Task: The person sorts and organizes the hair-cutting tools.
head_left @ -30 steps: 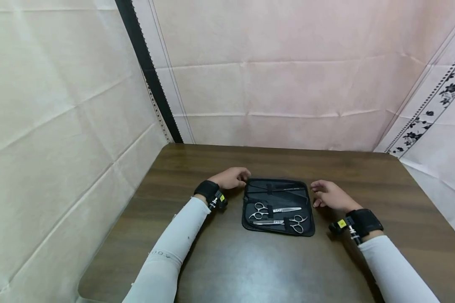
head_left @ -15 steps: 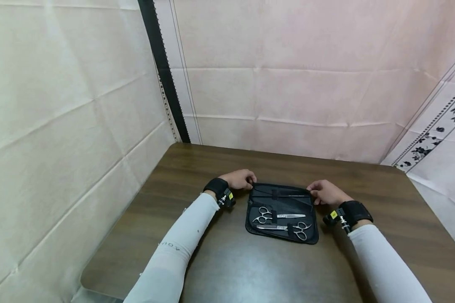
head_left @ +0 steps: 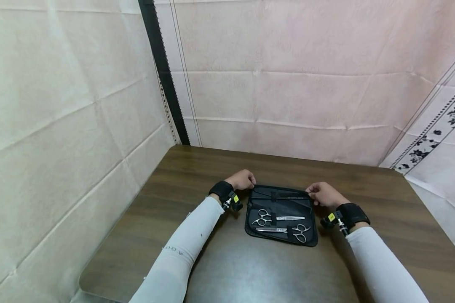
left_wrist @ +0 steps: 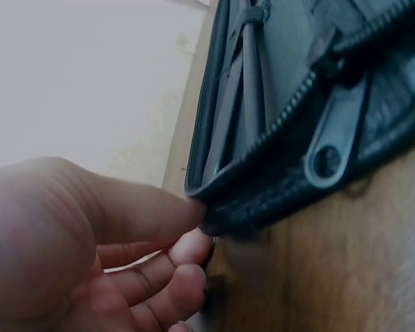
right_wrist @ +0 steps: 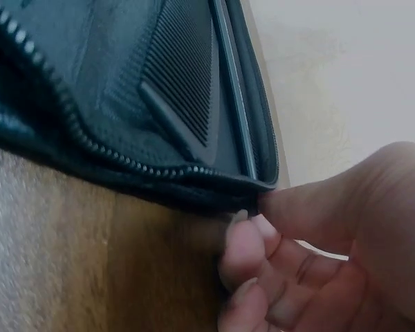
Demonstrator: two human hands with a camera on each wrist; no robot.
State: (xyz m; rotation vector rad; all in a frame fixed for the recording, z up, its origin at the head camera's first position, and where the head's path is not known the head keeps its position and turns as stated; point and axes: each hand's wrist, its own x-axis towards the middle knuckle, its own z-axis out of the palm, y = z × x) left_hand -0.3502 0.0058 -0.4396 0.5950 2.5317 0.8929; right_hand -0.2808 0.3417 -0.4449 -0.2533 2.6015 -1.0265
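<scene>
A black zip case (head_left: 280,210) lies unfolded on the table, with two pairs of silver scissors strapped in its near part: an upper pair (head_left: 290,218) and a lower pair (head_left: 273,229). Its far left corner is pinched between the thumb and fingers of my left hand (head_left: 242,179). My right hand (head_left: 325,194) pinches the far right corner the same way. In the right wrist view a black comb (right_wrist: 187,83) sits in the far part of the case. A metal zip pull (left_wrist: 339,135) hangs by the left edge in the left wrist view.
The brown wooden table (head_left: 220,261) has rounded corners. Pale cloth walls (head_left: 288,97) stand behind it and to the left, and a floral-bordered cloth (head_left: 424,147) hangs at the right. Each wrist wears a black strap with a small camera.
Both hands have come in to the case's far corners and now pinch them; the right hand was apart from it a second ago. The head view has shifted slightly.
</scene>
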